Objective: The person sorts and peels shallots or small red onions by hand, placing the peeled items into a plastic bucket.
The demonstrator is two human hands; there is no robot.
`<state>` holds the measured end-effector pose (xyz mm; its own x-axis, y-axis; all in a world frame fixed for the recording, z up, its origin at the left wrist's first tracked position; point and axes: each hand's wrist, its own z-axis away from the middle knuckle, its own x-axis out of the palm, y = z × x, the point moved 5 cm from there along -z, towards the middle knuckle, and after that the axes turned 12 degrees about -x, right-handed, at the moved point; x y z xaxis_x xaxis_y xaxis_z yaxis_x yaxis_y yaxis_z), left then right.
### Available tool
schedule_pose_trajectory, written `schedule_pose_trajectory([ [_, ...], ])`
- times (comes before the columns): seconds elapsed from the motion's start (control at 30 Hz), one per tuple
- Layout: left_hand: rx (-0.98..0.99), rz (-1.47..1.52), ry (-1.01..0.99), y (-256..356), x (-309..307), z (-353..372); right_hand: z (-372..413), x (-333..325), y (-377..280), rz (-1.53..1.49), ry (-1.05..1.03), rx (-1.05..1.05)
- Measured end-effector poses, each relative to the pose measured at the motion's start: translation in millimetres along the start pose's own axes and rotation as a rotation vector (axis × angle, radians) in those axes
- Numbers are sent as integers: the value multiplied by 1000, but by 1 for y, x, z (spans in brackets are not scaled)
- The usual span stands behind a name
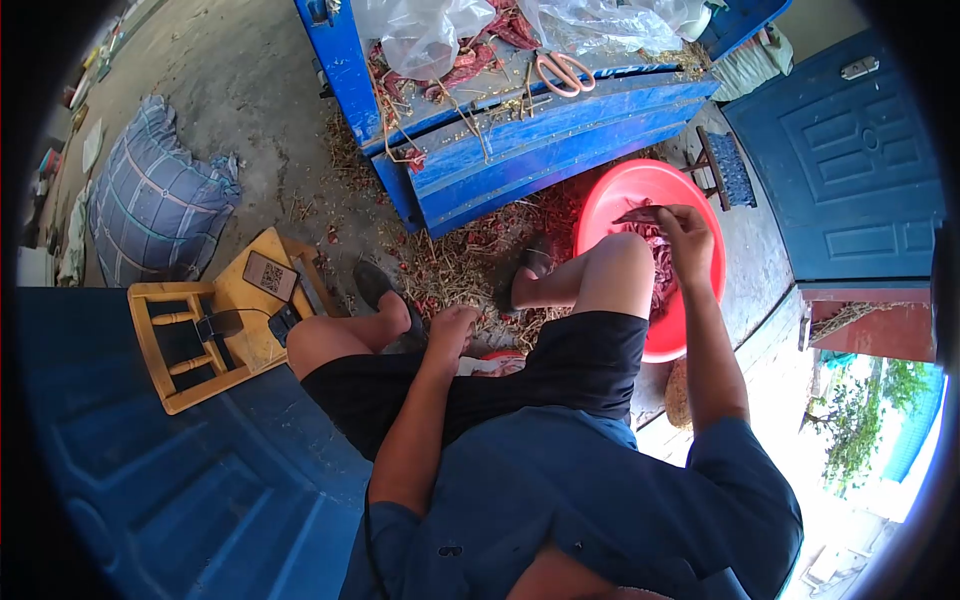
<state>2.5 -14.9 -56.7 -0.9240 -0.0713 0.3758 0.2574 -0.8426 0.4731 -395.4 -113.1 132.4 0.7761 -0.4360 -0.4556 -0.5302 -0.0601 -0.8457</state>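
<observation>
My right hand (687, 238) is closed on a dark red dried chili pepper (638, 214), pinched at one end between thumb and fingers. It is above a pink-red plastic basin (608, 190) with several dried chili strips (662, 283) inside. My left hand (456, 328) is curled closed over my lap, close to my left knee. What its fingers hold, if anything, is hidden. Below that hand, partly covered by my shorts, shows a red-rimmed container (503, 355) with something pale in it.
Ahead stands a blue metal bin (560, 140) with dried chilies, clear plastic bags (428, 45) and pink-handled scissors (566, 74) on top. Stems litter the floor (445, 240). To the left are a wooden chair (240, 310) bearing a phone (270, 276) and a stuffed checked sack (160, 200).
</observation>
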Motion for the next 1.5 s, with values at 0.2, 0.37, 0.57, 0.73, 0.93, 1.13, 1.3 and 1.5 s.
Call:
schedule_pose_trajectory([
  [0.2,-34,1,-72,7,17,-5,-30,-7,-21,405,-239,-153],
  [0.37,-31,-18,-52,3,10,-4,-76,166,-117,-99,-413,-324],
  [0.57,75,90,36,16,-16,10,-134,297,-204,524,-439,-737],
  [0.73,71,100,14,20,-22,18,-152,324,-195,665,-539,-617],
  [0.93,59,66,-1,21,-11,11,-138,270,-175,-36,-428,-459],
  [1.13,41,23,-25,15,6,11,-54,200,-156,-482,-433,-114],
  [1.3,38,42,-42,10,5,11,88,196,-58,-395,-1004,308],
  [1.5,98,56,51,8,1,16,217,227,-49,-690,-1325,636],
])
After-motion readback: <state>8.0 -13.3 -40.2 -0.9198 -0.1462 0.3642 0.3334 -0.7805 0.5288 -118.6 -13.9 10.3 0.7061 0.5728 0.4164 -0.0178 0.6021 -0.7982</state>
